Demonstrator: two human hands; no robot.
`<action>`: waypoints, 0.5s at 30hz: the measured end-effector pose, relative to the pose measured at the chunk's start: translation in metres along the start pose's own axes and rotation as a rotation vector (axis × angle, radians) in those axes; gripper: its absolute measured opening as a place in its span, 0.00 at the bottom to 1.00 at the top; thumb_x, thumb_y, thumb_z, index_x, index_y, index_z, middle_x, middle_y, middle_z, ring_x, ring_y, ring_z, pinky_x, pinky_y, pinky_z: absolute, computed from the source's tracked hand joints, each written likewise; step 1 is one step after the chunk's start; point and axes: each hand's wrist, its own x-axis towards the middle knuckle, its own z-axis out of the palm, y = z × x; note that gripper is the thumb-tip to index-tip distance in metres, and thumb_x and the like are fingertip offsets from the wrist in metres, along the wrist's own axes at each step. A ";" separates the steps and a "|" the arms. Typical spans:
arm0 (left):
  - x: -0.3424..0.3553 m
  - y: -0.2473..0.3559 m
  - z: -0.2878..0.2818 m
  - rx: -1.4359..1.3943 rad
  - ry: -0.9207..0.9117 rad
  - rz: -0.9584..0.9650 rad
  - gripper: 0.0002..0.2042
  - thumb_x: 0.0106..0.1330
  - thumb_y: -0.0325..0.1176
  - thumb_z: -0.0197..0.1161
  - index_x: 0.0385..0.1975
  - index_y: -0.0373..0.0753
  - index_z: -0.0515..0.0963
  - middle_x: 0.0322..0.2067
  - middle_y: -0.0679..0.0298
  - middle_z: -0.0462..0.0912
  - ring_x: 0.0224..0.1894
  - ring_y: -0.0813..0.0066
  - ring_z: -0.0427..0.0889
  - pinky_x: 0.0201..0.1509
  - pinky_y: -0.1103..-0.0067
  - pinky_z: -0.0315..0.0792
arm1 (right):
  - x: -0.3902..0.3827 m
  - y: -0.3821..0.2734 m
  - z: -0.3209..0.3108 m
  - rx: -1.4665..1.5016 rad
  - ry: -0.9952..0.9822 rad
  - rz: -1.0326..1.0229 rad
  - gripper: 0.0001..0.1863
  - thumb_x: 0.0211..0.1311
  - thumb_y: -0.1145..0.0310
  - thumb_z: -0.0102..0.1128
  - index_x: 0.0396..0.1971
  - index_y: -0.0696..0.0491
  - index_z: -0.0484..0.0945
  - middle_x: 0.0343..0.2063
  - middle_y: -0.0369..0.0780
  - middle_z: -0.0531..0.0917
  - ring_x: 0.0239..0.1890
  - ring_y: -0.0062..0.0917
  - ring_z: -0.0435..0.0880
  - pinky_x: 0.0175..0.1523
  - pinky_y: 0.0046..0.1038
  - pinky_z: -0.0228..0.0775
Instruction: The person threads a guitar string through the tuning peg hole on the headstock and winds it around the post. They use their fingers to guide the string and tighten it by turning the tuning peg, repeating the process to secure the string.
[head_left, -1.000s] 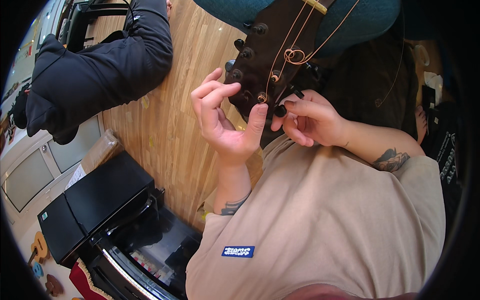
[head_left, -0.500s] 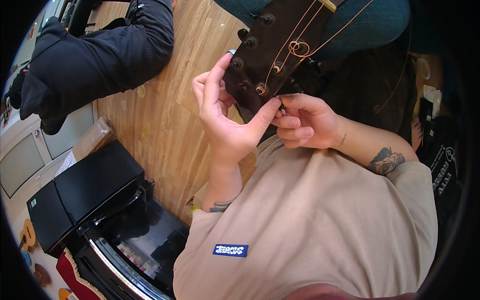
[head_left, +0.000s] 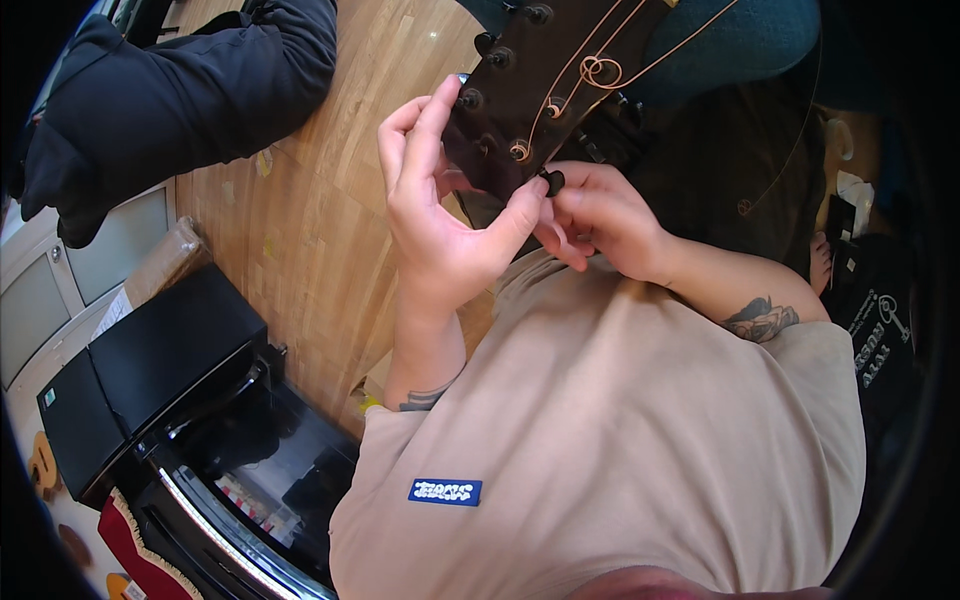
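Note:
A dark brown guitar headstock [head_left: 530,75] slants down from the top of the picture. Copper-coloured strings [head_left: 572,100] run to its posts, and one forms a loose coil above the wood. My left hand [head_left: 445,235] is closed around the headstock's lower end, fingertips along its left edge and thumb by the lower right corner. There my right hand [head_left: 620,220] pinches a black tuning peg [head_left: 554,183] with thumb and forefinger; its other fingers curl below. More tuning pegs line both edges of the headstock, some partly hidden.
A dark jacket [head_left: 180,120] fills the upper left above the wood floor [head_left: 290,250]. At lower left stands a glossy black piano [head_left: 300,440] beside a black box [head_left: 175,335]. A denim-covered knee [head_left: 740,55] lies beyond the headstock; a thin loose string [head_left: 790,160] hangs at right.
The view has shifted slightly. My right fingers have rolled round the tuning peg, whose black knob now shows more plainly. My left hand keeps its hold on the headstock.

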 end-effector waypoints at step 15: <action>0.001 0.011 0.002 0.198 -0.026 -0.045 0.41 0.45 0.24 0.74 0.65 0.32 0.66 0.54 0.56 0.65 0.47 0.70 0.80 0.39 0.80 0.79 | 0.006 -0.006 -0.005 0.467 -0.021 0.272 0.05 0.69 0.69 0.61 0.33 0.51 0.77 0.20 0.26 0.71 0.16 0.08 0.61 0.23 0.17 0.49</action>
